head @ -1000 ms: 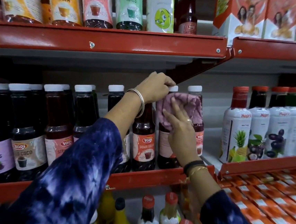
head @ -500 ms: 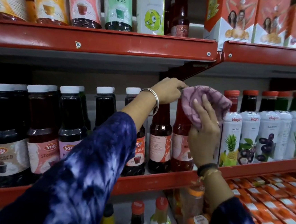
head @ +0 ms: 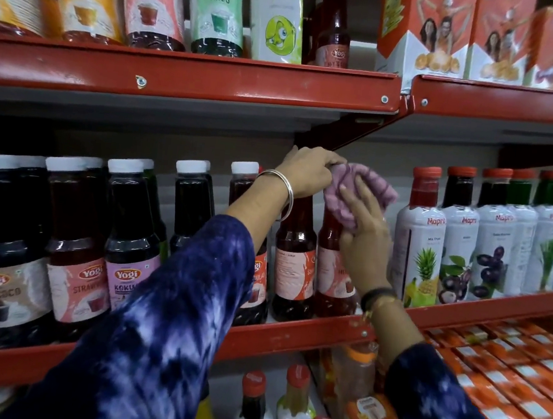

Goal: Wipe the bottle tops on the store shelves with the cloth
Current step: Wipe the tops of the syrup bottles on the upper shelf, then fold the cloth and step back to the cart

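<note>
A purple cloth [head: 377,187] covers the top of a red syrup bottle [head: 333,275] on the middle shelf [head: 290,337]. My right hand [head: 364,231] presses the cloth against that bottle's neck from the front. My left hand [head: 305,171], with a silver bangle at the wrist, grips the top of the neighbouring red syrup bottle [head: 293,261] and touches the cloth's left edge. Both caps are hidden. White-capped dark bottles [head: 188,201] stand in a row to the left.
White Mapro bottles with red caps [head: 421,236] stand just right of the cloth. The upper red shelf [head: 213,78] hangs close above my hands and carries Yogi bottles and cartons. Orange cartons [head: 505,376] fill the lower right; more bottles [head: 252,406] stand on the bottom shelf.
The cloth and my right hand have moved rightward off the white-capped bottles onto the last red bottle. My left hand followed to the bottle beside it. The view shifted right.
</note>
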Action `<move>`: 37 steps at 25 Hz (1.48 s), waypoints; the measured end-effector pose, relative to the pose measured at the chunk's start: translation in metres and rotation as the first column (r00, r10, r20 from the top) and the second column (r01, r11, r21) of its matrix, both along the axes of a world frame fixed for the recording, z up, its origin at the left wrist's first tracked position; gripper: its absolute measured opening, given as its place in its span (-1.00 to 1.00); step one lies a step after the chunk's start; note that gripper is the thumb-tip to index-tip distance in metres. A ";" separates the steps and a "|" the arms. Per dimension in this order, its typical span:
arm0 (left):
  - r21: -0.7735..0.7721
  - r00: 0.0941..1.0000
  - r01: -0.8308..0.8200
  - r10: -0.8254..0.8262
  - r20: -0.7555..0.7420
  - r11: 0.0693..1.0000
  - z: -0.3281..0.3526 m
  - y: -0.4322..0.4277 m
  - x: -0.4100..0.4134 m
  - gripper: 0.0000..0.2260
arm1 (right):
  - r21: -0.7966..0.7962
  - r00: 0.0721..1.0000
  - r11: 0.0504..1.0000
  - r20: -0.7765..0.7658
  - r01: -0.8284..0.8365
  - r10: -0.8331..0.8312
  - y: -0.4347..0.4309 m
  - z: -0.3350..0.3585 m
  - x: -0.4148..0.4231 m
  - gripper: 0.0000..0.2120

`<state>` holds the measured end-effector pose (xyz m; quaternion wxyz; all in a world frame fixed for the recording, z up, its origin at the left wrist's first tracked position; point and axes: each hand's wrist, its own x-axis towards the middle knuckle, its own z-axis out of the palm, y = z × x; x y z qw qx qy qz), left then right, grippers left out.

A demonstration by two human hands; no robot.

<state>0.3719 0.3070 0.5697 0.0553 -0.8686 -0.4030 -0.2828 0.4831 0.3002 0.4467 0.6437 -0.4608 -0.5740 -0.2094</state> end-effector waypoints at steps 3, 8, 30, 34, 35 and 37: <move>0.008 0.997 -0.039 0.039 -0.061 0.999 -0.003 0.000 0.000 -0.47 | -0.037 0.998 0.999 0.065 0.011 -0.009 -0.005 -0.003 0.003 -0.39; 0.036 0.998 0.018 -0.016 -0.058 0.999 -0.013 -0.005 -0.009 -0.51 | -0.197 0.997 0.979 0.069 0.049 -0.036 -0.052 -0.072 0.007 -0.56; -0.699 0.957 0.265 -0.094 0.274 0.664 -0.344 -0.231 -0.272 -0.61 | 0.234 -0.225 -0.244 -0.972 -0.941 -0.064 -0.194 -0.321 -0.165 -0.64; -0.723 0.842 0.198 0.263 0.471 0.662 -0.386 -0.251 -0.295 -0.86 | 0.474 -0.369 -0.179 -0.829 -0.862 -0.420 -0.213 -0.337 -0.210 -0.36; -0.705 0.799 0.136 0.344 0.494 0.696 -0.398 -0.257 -0.302 -0.88 | 0.486 -0.385 -0.136 -0.808 -0.863 -0.446 -0.217 -0.342 -0.219 -0.30; -0.678 0.709 0.036 0.459 0.535 0.734 -0.426 -0.274 -0.317 -0.85 | 0.445 -0.326 -0.164 -0.819 -0.880 -0.473 -0.229 -0.343 -0.238 -0.24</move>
